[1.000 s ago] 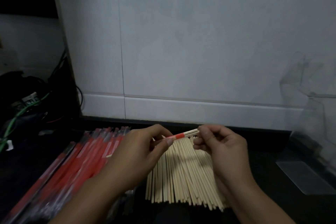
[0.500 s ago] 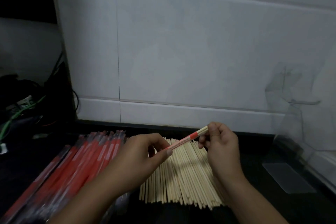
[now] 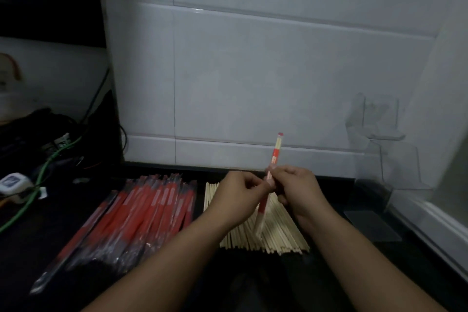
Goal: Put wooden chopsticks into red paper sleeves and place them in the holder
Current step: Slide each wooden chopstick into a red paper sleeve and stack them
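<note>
A sleeved pair of chopsticks (image 3: 275,157) in a red paper sleeve stands nearly upright, pinched in the middle by both hands. My left hand (image 3: 238,194) grips it from the left and my right hand (image 3: 296,191) from the right, fingers closed on it. Its lower end points down at a flat heap of bare wooden chopsticks (image 3: 276,235) on the dark counter. A stack of red sleeves (image 3: 149,208) in clear wrap lies to the left. A clear plastic holder (image 3: 374,134) hangs on the tiled wall at the right.
The white tiled wall (image 3: 253,71) stands right behind the work area. Green and black cables (image 3: 48,167) and a small white device (image 3: 12,181) lie at the far left. A flat clear plastic piece (image 3: 372,225) rests on the counter at the right.
The sleeved chopsticks have swung from lying nearly level between my hands to standing almost upright. My hands have come closer together, and the view has tilted toward the holder.
</note>
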`<state>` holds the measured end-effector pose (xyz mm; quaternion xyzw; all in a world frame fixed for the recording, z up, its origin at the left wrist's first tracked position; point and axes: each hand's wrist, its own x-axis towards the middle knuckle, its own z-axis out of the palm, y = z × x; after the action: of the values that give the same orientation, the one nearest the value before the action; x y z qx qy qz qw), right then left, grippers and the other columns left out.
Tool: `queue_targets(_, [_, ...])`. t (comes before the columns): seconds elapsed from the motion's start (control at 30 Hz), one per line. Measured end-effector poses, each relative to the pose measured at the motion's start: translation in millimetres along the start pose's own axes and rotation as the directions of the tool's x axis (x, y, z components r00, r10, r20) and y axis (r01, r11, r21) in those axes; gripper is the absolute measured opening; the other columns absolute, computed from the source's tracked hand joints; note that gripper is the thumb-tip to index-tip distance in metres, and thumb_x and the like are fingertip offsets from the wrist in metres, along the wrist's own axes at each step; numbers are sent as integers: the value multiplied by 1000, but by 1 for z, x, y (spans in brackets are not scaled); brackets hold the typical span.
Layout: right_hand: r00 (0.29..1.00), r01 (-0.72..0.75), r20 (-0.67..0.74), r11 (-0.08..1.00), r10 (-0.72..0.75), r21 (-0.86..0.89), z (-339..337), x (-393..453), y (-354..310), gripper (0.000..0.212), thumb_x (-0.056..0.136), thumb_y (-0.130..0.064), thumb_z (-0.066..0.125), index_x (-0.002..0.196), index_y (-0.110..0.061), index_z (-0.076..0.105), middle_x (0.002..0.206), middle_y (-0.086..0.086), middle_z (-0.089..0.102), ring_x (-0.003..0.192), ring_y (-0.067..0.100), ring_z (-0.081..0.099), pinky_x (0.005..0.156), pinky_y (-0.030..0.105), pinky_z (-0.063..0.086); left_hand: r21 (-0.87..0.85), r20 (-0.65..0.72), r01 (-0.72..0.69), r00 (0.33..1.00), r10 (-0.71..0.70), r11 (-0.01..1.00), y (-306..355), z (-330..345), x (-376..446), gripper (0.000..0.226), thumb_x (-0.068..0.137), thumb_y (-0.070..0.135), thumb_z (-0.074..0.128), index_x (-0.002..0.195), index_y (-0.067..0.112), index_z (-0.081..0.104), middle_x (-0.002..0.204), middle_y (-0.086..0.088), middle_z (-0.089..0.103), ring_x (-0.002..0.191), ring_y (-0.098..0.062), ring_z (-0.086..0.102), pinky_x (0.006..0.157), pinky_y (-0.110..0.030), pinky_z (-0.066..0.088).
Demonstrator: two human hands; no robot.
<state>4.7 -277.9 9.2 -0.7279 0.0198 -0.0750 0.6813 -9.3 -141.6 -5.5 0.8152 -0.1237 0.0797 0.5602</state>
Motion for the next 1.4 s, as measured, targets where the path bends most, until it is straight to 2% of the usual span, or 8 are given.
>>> queue_targets(0.1, [1000, -22, -20, 972, 17, -235, -33, 19, 1, 20, 95, -16, 62, 79, -7, 71, 65, 6, 67, 54, 12, 56, 45, 18, 41, 128, -60, 23, 998, -16, 991, -16, -23, -5, 26, 95, 44, 57, 87, 24, 72, 79, 5, 73, 73, -5, 66, 75, -32, 54])
queue_targets(0.27, [992, -123, -111, 729, 65, -673, -87, 52, 33, 27, 88, -19, 72, 70, 2, 72, 60, 14, 63, 54, 18, 54, 54, 25, 42, 375, -270, 148, 962, -45, 915, -59, -73, -6, 12, 93, 24, 62, 86, 28, 71, 81, 9, 71, 80, -6, 66, 77, -31, 54])
queue_targets(0.5, [990, -124, -140, 675, 31, -728, -88, 53, 72, 12, 83, -15, 77, 82, -3, 77, 67, 4, 64, 63, 11, 57, 64, 23, 41, 775, -287, 254, 957, -35, 578, -88, -83, 4, 36, 94, 35, 51, 63, 18, 58, 66, 2, 61, 64, -19, 59, 55, -28, 40])
queue_targets(0.67, [983, -48, -153, 666, -101, -744, -86, 48, 75, 10, 86, -18, 73, 87, -8, 75, 83, 6, 70, 74, 16, 59, 71, 25, 44, 822, -340, 221, 930, 141, 525, -99, -80, 1, 30, 97, 39, 51, 100, 15, 69, 105, -15, 68, 98, -35, 63, 83, -38, 49])
queue_targets(0.73, [969, 5, -161, 665, -189, -747, -86, 43, 73, 10, 89, -16, 67, 87, -10, 74, 86, 6, 71, 73, 15, 58, 71, 26, 45, 824, -356, 272, 931, 81, 497, -102, -81, 2, 35, 97, 40, 50, 115, 14, 63, 115, -17, 64, 107, -36, 59, 89, -39, 47])
queue_targets(0.93, [984, 57, -42, 533, -171, -844, -75, 27, 79, 14, 87, -23, 66, 99, -20, 72, 95, 0, 72, 84, 17, 65, 69, 27, 48, 827, -382, 355, 924, -27, 436, -98, -94, 1, 27, 95, 32, 48, 112, 18, 63, 116, -9, 66, 107, -30, 62, 90, -37, 49])
queue_targets(1.17, [983, 49, -41, 474, -178, -879, -81, 24, 84, 13, 91, -24, 61, 99, -21, 71, 94, -3, 69, 73, 10, 57, 64, 29, 47, 696, -404, 378, 909, -103, 610, -82, -99, -3, 24, 92, 33, 56, 95, 13, 68, 104, -15, 69, 100, -36, 65, 78, -35, 48])
queue_targets(1.4, [935, 271, 9, 698, -355, -663, -38, 14, 63, 11, 92, -22, 61, 86, -28, 68, 83, -11, 64, 74, -1, 58, 62, 18, 43, 591, -353, 211, 935, 15, 779, -34, -94, 9, 14, 90, 21, 60, 96, 22, 72, 87, 2, 71, 79, -16, 64, 65, -27, 47])
